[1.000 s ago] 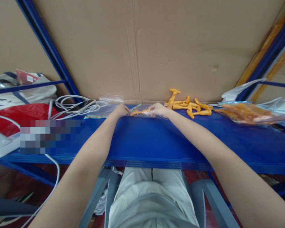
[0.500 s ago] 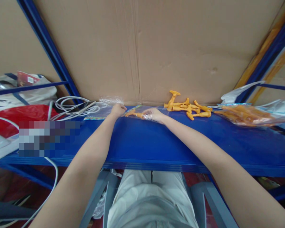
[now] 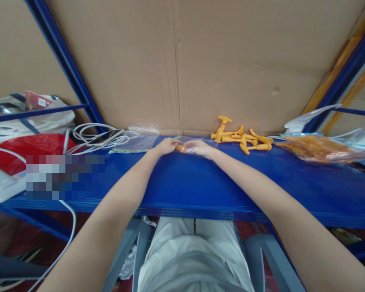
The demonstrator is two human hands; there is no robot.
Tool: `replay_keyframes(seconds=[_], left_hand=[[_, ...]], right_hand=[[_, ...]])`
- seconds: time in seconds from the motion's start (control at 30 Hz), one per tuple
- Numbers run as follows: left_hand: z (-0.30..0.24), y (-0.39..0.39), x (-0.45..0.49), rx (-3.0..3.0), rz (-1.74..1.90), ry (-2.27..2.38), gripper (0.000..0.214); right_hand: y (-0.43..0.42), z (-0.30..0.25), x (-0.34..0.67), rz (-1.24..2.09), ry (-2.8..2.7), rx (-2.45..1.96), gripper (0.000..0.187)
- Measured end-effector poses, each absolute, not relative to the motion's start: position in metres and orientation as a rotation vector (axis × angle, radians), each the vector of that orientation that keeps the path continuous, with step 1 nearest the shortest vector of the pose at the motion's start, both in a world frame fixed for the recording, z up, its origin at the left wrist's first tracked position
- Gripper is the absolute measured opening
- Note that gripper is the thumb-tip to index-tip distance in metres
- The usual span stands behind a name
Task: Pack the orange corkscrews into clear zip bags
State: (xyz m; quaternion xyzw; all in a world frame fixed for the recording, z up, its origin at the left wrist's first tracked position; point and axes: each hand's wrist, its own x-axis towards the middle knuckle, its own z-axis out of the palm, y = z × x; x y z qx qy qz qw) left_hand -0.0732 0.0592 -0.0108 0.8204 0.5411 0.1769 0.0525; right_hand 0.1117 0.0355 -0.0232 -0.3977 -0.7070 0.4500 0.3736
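Note:
At the back middle of the blue table (image 3: 188,182), both my hands meet at a clear plastic bag (image 3: 191,150) with an orange plastic toy hammer (image 3: 180,148) in it. My right hand (image 3: 200,148) is closed around the bag and the hammer. From the other side, my left hand (image 3: 168,146) has its fingers pinched at the bag's left end; what exactly they grip is hidden. Between the hands only a small part of the orange hammer shows. Just left of my left hand lies a flat clear bag (image 3: 136,145) with a coloured edge.
Loose orange toy hammers (image 3: 243,138) are piled right of my hands. Farther right lies a clear bag full of orange pieces (image 3: 319,148). On the left are coiled white cable (image 3: 94,138), a red bag (image 3: 33,148) and a canvas bag (image 3: 54,121). Cardboard (image 3: 179,65) stands behind.
My left hand has moved right, from the bag's far left end to close beside my right hand. The orange hammer is now mostly covered. My right hand has hardly moved.

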Motion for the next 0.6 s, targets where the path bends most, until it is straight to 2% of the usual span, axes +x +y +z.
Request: replay_keyframes(seconds=[0.27, 0.37, 0.47, 0.53, 0.6], left_hand=[[-0.010, 0.057, -0.073, 2.562, 0.456, 1.667, 0.043], [-0.010, 0.057, -0.073, 2.553, 0.467, 1.684, 0.043], [-0.012, 0.057, -0.073, 2.551, 0.495, 1.703, 0.042], [-0.012, 0.058, -0.073, 2.547, 0.511, 1.709, 0.042], [-0.012, 0.058, -0.073, 2.535, 0.528, 1.714, 0.041]], right_hand=[[0.023, 0.000, 0.126, 0.804, -1.978, -1.329, 0.033], [0.019, 0.017, 0.150, 0.531, -2.191, -1.489, 0.032], [0.011, 0.031, 0.188, 0.111, -2.400, -1.670, 0.032], [0.004, 0.037, 0.220, -0.184, -2.342, -1.912, 0.032], [-0.001, 0.040, 0.253, -0.319, -2.218, -2.138, 0.034]])
